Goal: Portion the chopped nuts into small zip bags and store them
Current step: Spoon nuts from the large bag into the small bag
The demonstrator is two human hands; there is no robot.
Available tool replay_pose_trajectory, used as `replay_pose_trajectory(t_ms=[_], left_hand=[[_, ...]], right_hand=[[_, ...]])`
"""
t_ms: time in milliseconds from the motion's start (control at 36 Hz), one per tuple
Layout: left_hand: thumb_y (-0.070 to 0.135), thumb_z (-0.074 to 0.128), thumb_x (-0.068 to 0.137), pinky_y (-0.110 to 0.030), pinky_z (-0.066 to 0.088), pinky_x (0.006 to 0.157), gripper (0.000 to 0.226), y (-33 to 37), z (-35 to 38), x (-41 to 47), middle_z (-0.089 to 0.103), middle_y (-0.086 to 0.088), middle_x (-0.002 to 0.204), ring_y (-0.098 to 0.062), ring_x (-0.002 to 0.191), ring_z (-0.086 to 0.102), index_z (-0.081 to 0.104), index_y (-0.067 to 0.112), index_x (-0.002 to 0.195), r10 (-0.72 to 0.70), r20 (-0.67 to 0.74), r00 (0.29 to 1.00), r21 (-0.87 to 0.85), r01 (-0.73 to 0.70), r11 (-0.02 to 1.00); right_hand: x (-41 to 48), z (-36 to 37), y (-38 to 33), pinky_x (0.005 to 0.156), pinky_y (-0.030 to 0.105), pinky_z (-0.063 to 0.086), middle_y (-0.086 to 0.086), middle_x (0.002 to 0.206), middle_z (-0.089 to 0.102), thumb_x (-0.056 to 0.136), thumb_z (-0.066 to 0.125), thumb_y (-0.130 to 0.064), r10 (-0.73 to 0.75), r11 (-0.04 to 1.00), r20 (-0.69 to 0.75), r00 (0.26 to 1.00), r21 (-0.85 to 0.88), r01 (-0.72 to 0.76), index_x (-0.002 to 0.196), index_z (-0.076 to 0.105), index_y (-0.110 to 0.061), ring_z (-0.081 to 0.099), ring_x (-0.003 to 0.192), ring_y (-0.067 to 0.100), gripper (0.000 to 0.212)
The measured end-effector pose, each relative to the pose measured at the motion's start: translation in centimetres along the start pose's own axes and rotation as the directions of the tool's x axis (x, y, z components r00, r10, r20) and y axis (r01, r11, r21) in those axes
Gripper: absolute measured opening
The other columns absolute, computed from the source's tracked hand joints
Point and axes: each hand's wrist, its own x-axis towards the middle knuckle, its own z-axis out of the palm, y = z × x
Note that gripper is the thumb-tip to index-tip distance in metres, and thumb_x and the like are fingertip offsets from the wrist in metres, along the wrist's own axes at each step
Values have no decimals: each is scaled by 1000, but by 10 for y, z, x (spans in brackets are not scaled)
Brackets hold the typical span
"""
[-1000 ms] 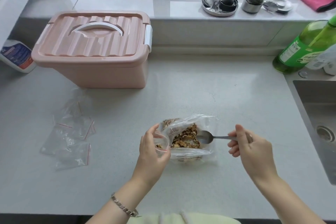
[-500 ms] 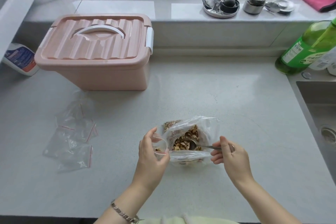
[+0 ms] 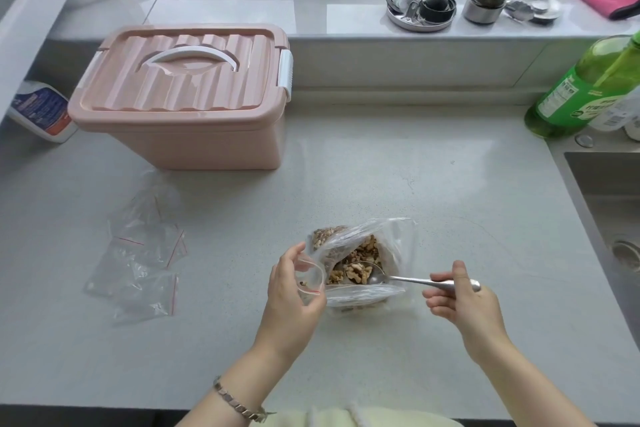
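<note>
A large clear bag of chopped nuts (image 3: 360, 263) lies open on the grey counter near the front. My left hand (image 3: 292, 291) holds a small zip bag (image 3: 311, 279) with its mouth spread open, just left of the big bag; a few nut pieces lie inside. My right hand (image 3: 460, 302) grips the handle of a metal spoon (image 3: 408, 279), whose bowl rests among the nuts in the large bag. Several empty small zip bags (image 3: 138, 260) with red seal lines lie in a loose pile to the left.
A closed pink storage box (image 3: 183, 94) with a white handle stands at the back left. A white spray bottle (image 3: 41, 111) lies at the far left, a green bottle (image 3: 581, 87) at the right by the sink (image 3: 606, 204). Metal items (image 3: 420, 9) sit on the windowsill.
My right hand pushed the spoon deep into the nut bag, then drew back to the right, leaving the spoon's bowl among the nuts. My left hand has stayed put with the small bag.
</note>
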Motion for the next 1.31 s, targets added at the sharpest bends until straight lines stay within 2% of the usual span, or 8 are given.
replay_pose_trajectory(t_ms=[250,389,528,722,861,1028,1139,1306], left_hand=[[9,62,84,-26,40,98,69,4,3,4,43,7,113,-4,109,41,18,42,125,-14,59,998,28,12,1000],[12,61,85,-21,35,98,67,11,4,6,38,21,107,-5,110,40,18,42,125,-6,61,998,11,5,1000],[11,62,85,-16,26,100,68,13,6,5,36,16,118,0,120,34,23,36,134,-26,56,998,-27,28,999],[14,62,86,-14,26,101,66,14,7,3,35,16,118,-1,120,34,20,40,130,-3,34,999,-18,3,1000],[13,61,86,-13,30,96,66,10,5,2,38,8,118,1,109,38,17,42,126,-6,32,999,-3,6,1000],[13,62,85,-14,29,95,65,3,2,0,38,10,116,-1,111,38,21,39,129,-4,11,1000,-6,4,1000],[13,62,85,-13,31,94,65,0,1,1,37,21,112,4,109,38,19,48,120,23,-5,1000,0,-23,1000],[11,62,85,3,31,85,63,-3,-1,0,38,18,111,11,109,36,23,48,118,30,-21,999,-8,-30,1000]], right_hand=[[-15,19,-62,35,18,42,9,45,61,97,38,-34,-161,984,94,982,-57,167,74,60,0,51,33,12,47],[-35,41,-89,34,20,42,11,47,60,95,39,-33,-306,934,229,924,-119,338,70,61,1,52,35,16,47],[-56,58,-93,39,22,45,11,51,62,85,42,-46,-443,817,359,821,-215,535,68,64,-9,56,38,19,46],[-68,57,-84,42,27,47,-6,63,62,90,38,-56,-658,485,495,567,-296,823,73,63,-25,57,41,5,43],[-59,40,-86,40,17,44,4,58,65,91,43,-51,-615,719,248,748,-213,662,67,65,-17,55,37,12,46],[-22,15,-48,44,21,46,10,52,61,91,45,-37,-446,816,92,890,-368,447,67,63,-12,56,41,16,39],[-8,8,-22,44,19,46,14,58,62,94,46,-30,-356,851,53,933,-393,347,69,63,-9,55,42,13,36],[-1,17,-1,45,20,48,13,57,63,94,45,-32,-265,913,31,964,-315,261,72,63,-5,58,44,15,39]])
